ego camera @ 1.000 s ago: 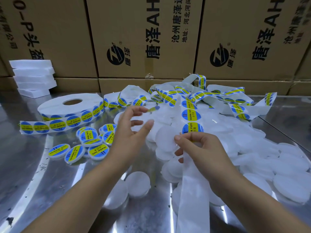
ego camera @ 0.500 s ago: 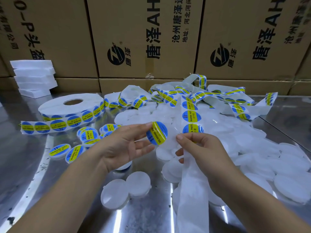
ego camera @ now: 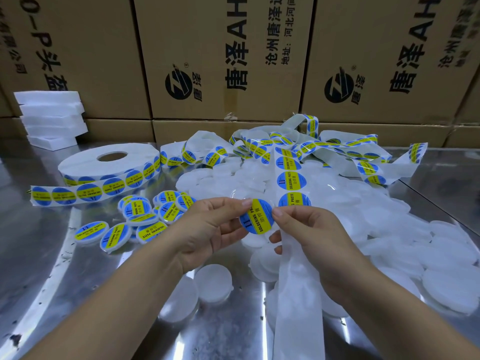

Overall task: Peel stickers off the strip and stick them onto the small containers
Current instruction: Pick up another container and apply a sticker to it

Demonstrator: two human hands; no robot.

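Observation:
My left hand (ego camera: 207, 229) pinches a small round white container (ego camera: 255, 216) at its left edge, and a blue and yellow "soldering paste" sticker covers its face. My right hand (ego camera: 309, 237) grips the white sticker strip (ego camera: 296, 307), its thumb tip touching the container's right edge. The strip rises past more stickers (ego camera: 292, 180) to a tangle at the back and hangs down toward me as bare backing. Unlabelled white containers (ego camera: 389, 216) lie heaped on the right. Several labelled containers (ego camera: 135, 222) lie on the left.
A big sticker roll (ego camera: 109, 165) lies at the back left with a strip end trailing left. White foam slabs (ego camera: 52, 118) are stacked at the far left. Cardboard boxes (ego camera: 220, 61) wall off the back. Two loose white containers (ego camera: 213, 284) sit near me on the shiny metal table (ego camera: 39, 255).
My left hand came down from the strip with a peeled sticker. It now holds a stickered container against my right thumb. My right hand has stayed on the strip.

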